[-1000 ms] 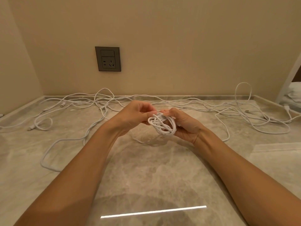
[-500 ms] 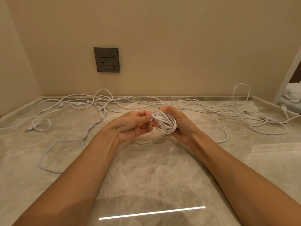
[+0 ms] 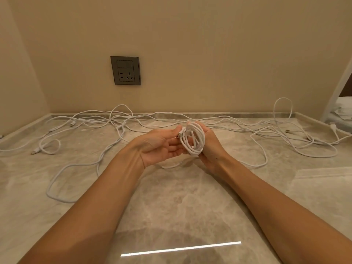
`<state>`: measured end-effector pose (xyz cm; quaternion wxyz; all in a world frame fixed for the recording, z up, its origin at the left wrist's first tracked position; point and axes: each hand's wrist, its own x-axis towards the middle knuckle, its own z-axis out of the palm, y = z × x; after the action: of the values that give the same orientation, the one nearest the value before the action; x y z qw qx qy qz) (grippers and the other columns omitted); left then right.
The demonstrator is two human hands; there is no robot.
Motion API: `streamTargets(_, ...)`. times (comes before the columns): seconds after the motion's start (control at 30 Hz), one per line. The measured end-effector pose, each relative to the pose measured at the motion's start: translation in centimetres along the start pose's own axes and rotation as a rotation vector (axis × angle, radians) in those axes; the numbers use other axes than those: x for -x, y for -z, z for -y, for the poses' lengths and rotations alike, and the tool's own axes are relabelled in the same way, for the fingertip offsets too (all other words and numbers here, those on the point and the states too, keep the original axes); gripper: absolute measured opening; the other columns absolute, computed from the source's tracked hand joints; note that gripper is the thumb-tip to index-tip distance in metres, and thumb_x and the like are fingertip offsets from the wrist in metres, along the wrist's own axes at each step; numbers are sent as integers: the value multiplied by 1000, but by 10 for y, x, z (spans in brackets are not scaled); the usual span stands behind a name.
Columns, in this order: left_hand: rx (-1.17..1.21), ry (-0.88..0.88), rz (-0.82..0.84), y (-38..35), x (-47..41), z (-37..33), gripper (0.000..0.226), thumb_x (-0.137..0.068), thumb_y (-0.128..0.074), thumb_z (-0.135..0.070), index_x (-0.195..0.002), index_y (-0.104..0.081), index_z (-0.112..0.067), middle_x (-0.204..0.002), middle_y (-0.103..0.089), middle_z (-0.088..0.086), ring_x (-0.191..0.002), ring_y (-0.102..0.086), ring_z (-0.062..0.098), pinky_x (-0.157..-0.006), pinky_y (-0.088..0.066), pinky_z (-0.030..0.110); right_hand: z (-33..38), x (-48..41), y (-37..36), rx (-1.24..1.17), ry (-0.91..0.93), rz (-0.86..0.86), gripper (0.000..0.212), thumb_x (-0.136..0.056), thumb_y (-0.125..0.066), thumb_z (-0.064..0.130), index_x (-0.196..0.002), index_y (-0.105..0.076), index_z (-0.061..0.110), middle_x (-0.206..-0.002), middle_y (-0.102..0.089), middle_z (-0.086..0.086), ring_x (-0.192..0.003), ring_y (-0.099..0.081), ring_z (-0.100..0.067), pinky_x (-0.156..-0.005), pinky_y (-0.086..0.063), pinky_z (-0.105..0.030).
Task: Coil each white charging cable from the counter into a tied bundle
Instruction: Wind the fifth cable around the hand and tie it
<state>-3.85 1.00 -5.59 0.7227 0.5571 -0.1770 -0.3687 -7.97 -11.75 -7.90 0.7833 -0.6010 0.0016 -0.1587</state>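
Head view shows both of the person's hands raised together above the middle of the marble surface (image 3: 171, 206), with a coiled cable (image 3: 192, 139) held between them, clear of the stone. The right hand (image 3: 210, 144) grips the coil from its right side, fingers curled round the back of the white loops so that the bundle stands roughly upright against the palm. The left hand (image 3: 162, 147) lies palm up just beside it; its lower fingers are loosely bent and touch the coil's near edge, while thumb and forefinger pinch the plug end (image 3: 180, 133) at the coil's upper left. Whether the bundle is tied cannot be told. Behind the hands, loose cables (image 3: 120, 133) sprawl in tangled strands across the far half of the surface, from the left corner to the right edge, with one tall loop leaning against the wall on the right. A dark wall socket (image 3: 125, 70) sits above the left part of the tangle. A bright strip of light (image 3: 181, 248) reflects on the near stone between the forearms.
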Motion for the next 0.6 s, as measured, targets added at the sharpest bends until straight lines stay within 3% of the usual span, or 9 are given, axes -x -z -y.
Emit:
streamTargets(0.13, 79, 38, -81, -7, 1, -2, 18, -90, -52, -20, -78, -61, -9, -63, -67, 4, -61, -62, 11, -61, -52, 21, -3, -2, -3, 53, 29, -45, 18, -94, -42, 1, -82, -55, 7, -48, -59, 5, -40, -53, -6, -38, -43, -16)
streamTargets(0.27, 179, 56, -185, -12, -1, -2, 17, -90, -53, -16, -77, -59, -7, -63, -65, 6, -69, -55, 14, -69, -44, 23, -7, -5, -2, 15, 13, -60, 19, -92, -43, -1, -84, -58, 9, -54, -61, 1, -41, -55, -9, -39, -44, -18)
streamTargets(0.33, 187, 37, -234, -15, -3, 0, 16, -90, -54, -13, -76, -57, -6, -66, -62, 5, -70, -53, 13, -67, -42, 22, -7, -4, -3, -44, -34, -33, 21, -96, -43, 10, -83, -59, 11, -58, -61, 0, -45, -56, -10, -43, -46, -21)
streamTargets(0.4, 170, 9, -268, -15, -5, 2, 17, -89, -55, -10, -73, -57, -7, -54, -62, 2, -67, -53, 11, -64, -42, 20, -6, -3, -4, -134, -116, 4, 41, -101, -33, 34, -78, -60, 12, -58, -62, 1, -48, -58, -10, -47, -48, -22)
streamTargets(0.5, 125, -39, -321, -12, -7, 4, 11, -87, -59, -8, -76, -58, -8, -47, -63, -2, -51, -60, 7, -53, -45, 15, -2, -2, -3, -196, -185, 148, 67, -91, -19, 62, -75, -59, 10, -60, -62, -1, -54, -60, -12, -57, -50, -27)
streamTargets(0.6, 48, -109, -385, -8, -10, 7, 5, -85, -62, -5, -80, -62, -4, -53, -66, 0, -47, -63, 8, -56, -48, 19, -4, 1, -5, -62, -153, 226, 53, -82, -39, 59, -76, -60, 10, -64, -60, -5, -58, -57, -15, -65, -48, -32)
